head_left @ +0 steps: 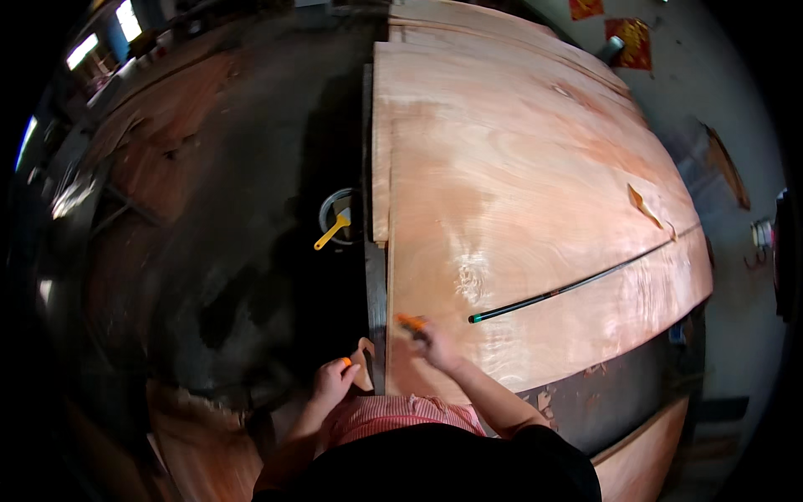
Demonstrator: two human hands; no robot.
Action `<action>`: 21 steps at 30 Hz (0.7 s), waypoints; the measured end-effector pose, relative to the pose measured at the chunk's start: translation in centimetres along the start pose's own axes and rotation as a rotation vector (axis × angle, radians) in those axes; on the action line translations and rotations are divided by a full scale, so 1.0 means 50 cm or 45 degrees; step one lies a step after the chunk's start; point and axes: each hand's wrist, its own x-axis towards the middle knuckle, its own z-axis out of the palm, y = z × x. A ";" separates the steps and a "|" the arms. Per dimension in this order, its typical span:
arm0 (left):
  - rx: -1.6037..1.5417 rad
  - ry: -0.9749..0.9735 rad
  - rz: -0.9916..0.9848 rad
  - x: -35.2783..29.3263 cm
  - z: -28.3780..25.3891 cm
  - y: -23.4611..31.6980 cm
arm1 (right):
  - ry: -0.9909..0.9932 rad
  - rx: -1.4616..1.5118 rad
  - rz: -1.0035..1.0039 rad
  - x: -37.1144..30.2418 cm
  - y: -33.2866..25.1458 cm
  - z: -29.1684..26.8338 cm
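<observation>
Your right hand [432,345] is curled round an orange-ended tool [410,322], your left hand [333,381] round a small orange piece [345,361] beside a wood scrap [363,376]. Beneath and beyond the right grip, the wood sheet [535,234] looks part-worked, a loose sliver [641,206] remaining.

Wearing a black top [435,468]; too dark to make out seams or print. Cut with short sleeves [548,452], ending near the elbow on the right side. Showing red-pink and white striped cloth [381,416] at the waist, thin stripes, slightly bunched along the far edge. Bare at forearms [493,396] and hands [332,382].
</observation>
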 end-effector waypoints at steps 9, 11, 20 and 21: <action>0.815 -0.682 -0.359 0.252 -0.088 -0.313 | 0.713 -0.646 1.217 -0.087 0.280 -0.118; 0.821 -0.663 -0.094 0.306 -0.095 -0.343 | 0.953 -0.471 1.078 -0.076 0.281 -0.101; -0.580 -1.189 -0.086 0.446 0.021 -0.168 | 0.791 0.288 0.647 0.098 0.032 0.171; -0.877 -1.367 -0.410 0.440 0.018 -0.119 | 0.683 0.281 0.640 0.111 -0.011 0.202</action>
